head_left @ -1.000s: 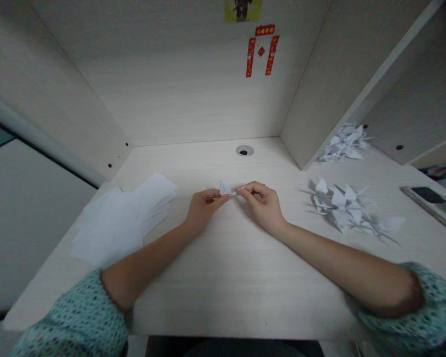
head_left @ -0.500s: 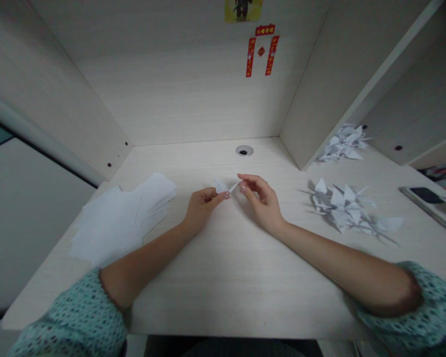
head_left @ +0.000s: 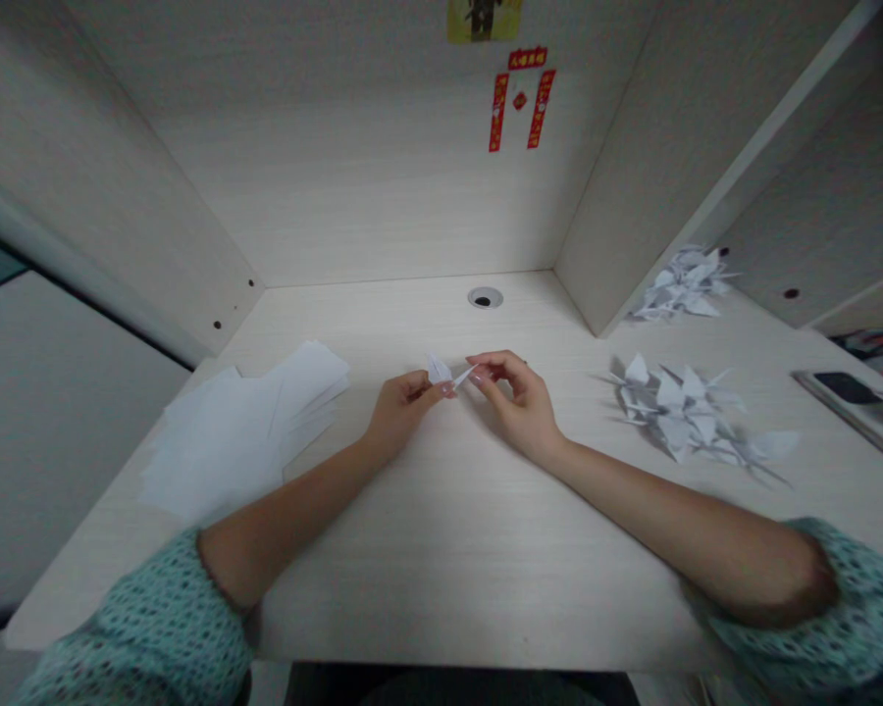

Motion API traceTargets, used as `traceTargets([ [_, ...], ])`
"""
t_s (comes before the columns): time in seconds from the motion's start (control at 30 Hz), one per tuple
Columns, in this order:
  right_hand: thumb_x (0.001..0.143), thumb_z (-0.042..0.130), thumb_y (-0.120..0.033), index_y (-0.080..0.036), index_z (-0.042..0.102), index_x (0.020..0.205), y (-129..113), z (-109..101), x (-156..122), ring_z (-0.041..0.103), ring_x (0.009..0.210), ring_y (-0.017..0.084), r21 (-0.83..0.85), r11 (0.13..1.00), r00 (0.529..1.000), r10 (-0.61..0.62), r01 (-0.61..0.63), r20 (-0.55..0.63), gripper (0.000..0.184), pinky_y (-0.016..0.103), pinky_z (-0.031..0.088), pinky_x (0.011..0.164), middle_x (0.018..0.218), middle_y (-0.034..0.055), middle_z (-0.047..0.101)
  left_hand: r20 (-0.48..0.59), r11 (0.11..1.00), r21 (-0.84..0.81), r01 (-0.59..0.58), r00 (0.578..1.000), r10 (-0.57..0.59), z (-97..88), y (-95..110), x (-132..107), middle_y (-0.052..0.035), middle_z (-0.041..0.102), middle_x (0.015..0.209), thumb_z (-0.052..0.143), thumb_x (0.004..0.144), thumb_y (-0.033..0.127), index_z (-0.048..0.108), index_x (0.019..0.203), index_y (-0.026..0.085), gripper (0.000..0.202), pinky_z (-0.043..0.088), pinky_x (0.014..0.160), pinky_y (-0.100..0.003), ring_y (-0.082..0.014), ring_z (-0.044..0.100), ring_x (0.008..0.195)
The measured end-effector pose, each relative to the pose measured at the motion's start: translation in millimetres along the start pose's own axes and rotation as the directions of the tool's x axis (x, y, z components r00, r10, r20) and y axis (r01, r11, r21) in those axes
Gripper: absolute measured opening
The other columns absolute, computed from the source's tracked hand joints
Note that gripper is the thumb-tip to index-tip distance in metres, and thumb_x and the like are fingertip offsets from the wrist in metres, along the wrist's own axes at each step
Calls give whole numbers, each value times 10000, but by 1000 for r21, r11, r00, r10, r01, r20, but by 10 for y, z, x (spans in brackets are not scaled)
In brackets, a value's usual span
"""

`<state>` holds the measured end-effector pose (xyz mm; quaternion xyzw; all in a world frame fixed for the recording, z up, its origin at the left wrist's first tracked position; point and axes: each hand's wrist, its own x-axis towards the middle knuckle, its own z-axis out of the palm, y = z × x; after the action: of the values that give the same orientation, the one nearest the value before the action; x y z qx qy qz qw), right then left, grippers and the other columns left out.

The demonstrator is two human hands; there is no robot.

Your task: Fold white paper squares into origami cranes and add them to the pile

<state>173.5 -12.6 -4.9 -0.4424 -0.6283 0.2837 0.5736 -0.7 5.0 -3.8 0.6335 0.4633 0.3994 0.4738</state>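
A small white origami crane [head_left: 439,370], partly folded, is held just above the middle of the desk. My left hand [head_left: 404,404] pinches its body between thumb and fingers, covering the lower part. From the other side my right hand [head_left: 516,397] closes thumb and fingertips on a thin pointed end that slants up to the right. Further right, a loose pile of finished-looking white paper cranes [head_left: 681,407] lies on the desk. Left of my left hand is a spread stack of white paper sheets [head_left: 228,431], some of it behind my forearm.
A second heap of paper cranes [head_left: 684,284] sits beyond the upright panel [head_left: 625,216] at the back right. Near the right edge lies a flat device with a dark phone-like thing [head_left: 846,386] on it. A round cable hole [head_left: 485,297] is by the back wall.
My right hand has shifted slightly down and left, and its fingertips have closed on the crane's pointed end. My left hand stays almost still.
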Motion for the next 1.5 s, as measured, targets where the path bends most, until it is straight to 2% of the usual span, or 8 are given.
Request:
traceTargets([
  [0.77,830,590,-285,-224,659,922,18,-26,-5,587,811,172,49,998,999,42,-43,28,130,328,445,774,881,28,669,13,998,45,-33,999,33,-3,-11,-14,-14,635,702,631,765,467,663,745,142,327,400,651,-239,-131,552,669],
  [1.2,839,578,-238,-216,595,888,32,-33,1,545,778,159,78,997,996,-1,-6,88,56,317,414,750,820,12,601,58,999,12,-44,997,43,-27,-31,-7,-12,633,699,626,761,480,670,736,143,341,418,694,-256,-140,560,694],
  [1.37,841,581,-230,-218,590,878,21,-40,-2,539,777,155,74,997,996,-22,15,90,41,314,411,750,817,7,593,72,997,-64,-43,996,47,-24,-22,-9,-13,635,711,643,759,449,658,719,143,309,416,709,-254,-135,564,706],
  [1.5,834,590,-225,-216,596,866,17,-35,-6,545,776,155,68,997,997,-36,31,75,33,313,416,746,813,8,598,73,997,-54,-47,996,51,-23,-8,-8,-16,646,733,641,761,447,662,720,146,305,420,725,-257,-139,575,725],
])
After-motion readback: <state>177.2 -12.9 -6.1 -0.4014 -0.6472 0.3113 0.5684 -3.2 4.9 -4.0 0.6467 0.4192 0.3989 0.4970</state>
